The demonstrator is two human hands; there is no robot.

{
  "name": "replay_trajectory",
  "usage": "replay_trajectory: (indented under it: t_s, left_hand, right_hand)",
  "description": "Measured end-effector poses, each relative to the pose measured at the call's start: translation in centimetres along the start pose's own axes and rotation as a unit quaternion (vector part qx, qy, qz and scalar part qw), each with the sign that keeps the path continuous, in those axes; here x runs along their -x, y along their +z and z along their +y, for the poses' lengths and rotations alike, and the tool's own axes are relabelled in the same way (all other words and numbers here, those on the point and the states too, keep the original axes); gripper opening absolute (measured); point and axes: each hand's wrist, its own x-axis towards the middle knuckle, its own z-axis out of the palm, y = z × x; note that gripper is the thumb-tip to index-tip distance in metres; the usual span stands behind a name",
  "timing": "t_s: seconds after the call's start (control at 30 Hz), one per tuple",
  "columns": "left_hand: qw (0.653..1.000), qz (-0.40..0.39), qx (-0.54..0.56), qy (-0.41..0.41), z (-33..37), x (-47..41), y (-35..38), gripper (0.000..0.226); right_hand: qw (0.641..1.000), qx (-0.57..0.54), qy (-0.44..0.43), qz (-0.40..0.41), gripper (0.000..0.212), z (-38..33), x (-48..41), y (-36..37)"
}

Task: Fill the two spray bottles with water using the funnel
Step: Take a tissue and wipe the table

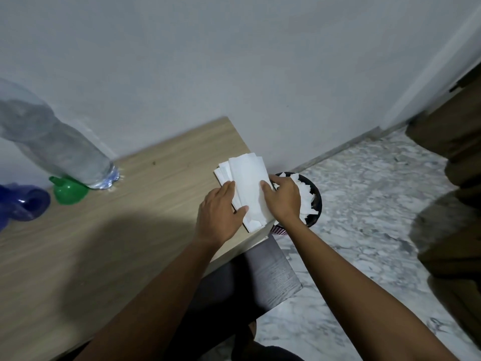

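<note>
A stack of white paper napkins (pixel 247 183) lies at the right corner of the wooden table (pixel 130 230). My left hand (pixel 221 212) rests on its left side with straight fingers and the thumb on top. My right hand (pixel 283 198) touches its right edge, thumb on the paper. At the far left stands a large clear water bottle (pixel 54 144). A green funnel (pixel 70 191) lies in front of it. A blue spray bottle (pixel 23 203) lies at the left edge, partly cut off.
A black bin (pixel 316 201) full of white paper scraps stands on the marble floor right of the table corner. A grey wall runs behind the table. Brown furniture (pixel 453 178) fills the right side. A dark seat (pixel 270 277) sits below the table edge.
</note>
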Motion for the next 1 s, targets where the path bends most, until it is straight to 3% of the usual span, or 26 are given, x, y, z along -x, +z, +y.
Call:
replay_trajectory:
  t_s: [0.3, 0.73, 1.0]
  left_hand:
    - [1.000, -0.006, -0.020, 0.005, 0.0, -0.2, -0.2, 0.067]
    - [1.000, -0.013, -0.015, 0.000, 0.1, -0.2, -0.1, 0.061]
    - [1.000, -0.022, -0.017, 0.000, -0.2, -0.3, 0.0, 0.063]
  right_hand:
    - [0.995, -0.054, -0.029, 0.080, 0.017, -0.8, -0.2, 0.2]
    - [0.991, -0.114, -0.023, 0.063, 0.018, -1.0, -0.2, -0.6]
    - [0.993, -0.085, -0.014, 0.085, 0.012, -0.7, 0.1, -0.9]
